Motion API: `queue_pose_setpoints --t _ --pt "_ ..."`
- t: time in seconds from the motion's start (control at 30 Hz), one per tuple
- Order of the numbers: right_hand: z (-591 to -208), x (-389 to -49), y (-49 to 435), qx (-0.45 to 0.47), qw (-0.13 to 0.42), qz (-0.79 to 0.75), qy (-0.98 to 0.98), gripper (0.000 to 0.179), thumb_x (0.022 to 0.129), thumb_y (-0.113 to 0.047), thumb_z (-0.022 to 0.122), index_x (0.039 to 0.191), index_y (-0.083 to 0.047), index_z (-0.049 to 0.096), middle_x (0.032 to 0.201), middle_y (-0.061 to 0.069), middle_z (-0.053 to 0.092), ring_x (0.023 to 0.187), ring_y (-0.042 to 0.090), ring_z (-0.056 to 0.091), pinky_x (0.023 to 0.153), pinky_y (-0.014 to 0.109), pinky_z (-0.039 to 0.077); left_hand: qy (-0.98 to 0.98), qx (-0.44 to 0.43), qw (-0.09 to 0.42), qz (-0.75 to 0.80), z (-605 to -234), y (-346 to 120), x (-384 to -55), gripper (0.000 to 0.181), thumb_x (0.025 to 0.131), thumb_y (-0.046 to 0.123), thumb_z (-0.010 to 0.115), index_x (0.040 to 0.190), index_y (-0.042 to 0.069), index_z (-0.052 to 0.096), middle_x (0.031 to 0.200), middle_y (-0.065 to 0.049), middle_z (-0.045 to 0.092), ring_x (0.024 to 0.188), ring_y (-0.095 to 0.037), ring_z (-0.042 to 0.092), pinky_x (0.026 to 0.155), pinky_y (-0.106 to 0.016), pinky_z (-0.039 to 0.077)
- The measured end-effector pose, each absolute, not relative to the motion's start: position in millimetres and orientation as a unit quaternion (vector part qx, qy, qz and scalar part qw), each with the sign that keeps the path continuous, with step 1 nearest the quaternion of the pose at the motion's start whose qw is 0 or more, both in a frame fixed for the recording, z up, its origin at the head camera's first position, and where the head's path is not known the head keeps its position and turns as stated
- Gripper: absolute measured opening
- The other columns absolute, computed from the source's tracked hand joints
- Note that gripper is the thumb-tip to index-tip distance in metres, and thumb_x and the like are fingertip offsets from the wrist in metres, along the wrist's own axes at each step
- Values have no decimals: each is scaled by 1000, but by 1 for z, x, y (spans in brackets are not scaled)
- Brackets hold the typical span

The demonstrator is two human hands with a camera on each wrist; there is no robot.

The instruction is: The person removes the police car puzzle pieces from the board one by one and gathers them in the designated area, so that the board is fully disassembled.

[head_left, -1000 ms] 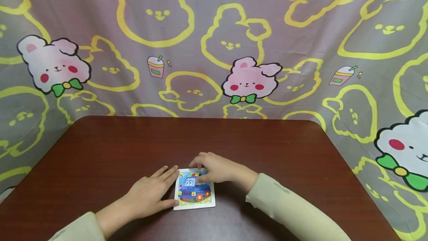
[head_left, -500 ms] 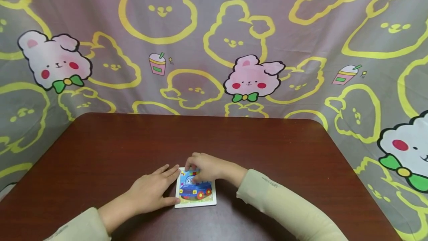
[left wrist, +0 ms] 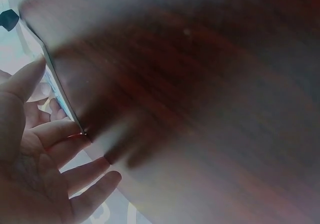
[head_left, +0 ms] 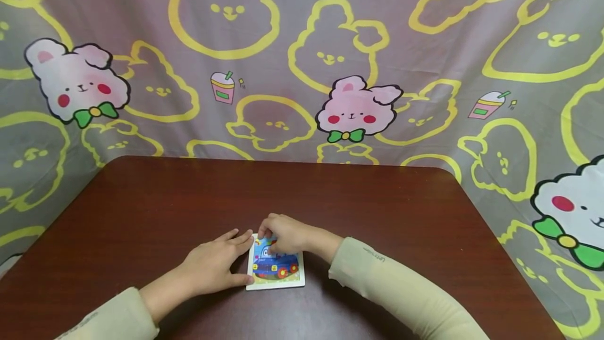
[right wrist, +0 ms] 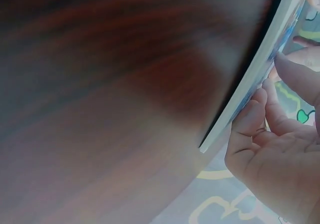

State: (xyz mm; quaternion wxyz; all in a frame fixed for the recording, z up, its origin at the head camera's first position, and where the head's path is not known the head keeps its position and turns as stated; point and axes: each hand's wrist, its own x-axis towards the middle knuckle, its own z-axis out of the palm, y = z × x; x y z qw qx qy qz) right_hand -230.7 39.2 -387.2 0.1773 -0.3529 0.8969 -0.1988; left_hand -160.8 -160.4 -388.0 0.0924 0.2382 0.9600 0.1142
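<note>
From the head view, we see the picture board (head_left: 276, 276) flat on the table (head_left: 302, 193), the left hand (head_left: 209, 266) at its left edge with fingers straight and spread, and the right hand (head_left: 290, 235) over its far part. In the left wrist view, we find thumb and forefinger touching the board's edge. In the right wrist view, we see bent fingers against the board, but cannot tell whether they pinch anything.

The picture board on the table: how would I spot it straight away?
On the dark reddish table, find the left hand. Its thumb meets the left edge of the picture board, partly covered by the right hand. Only it shows a blue cartoon car in a white frame.
</note>
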Motion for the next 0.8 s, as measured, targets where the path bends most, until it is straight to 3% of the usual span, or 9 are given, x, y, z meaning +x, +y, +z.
queue_pose_setpoints --t 0.4,0.8 --pt "-387 -229 38 -339 191 -197 900 24 85 -11 78 105 -14 66 104 -2 59 95 7 54 89 20 47 961 229 101 118 -385 -158 -160 88 75 60 78 144 11 53 152 -6 49 141 -38 44 90 -66 49" --pt "-386 -233 37 -333 188 -232 895 22 88 3 68 106 -9 71 96 1 65 85 6 54 78 17 47 964 217 100 112 -384 -157 -160 84 76 57 79 143 12 54 152 -5 50 142 -36 43 93 -64 49"
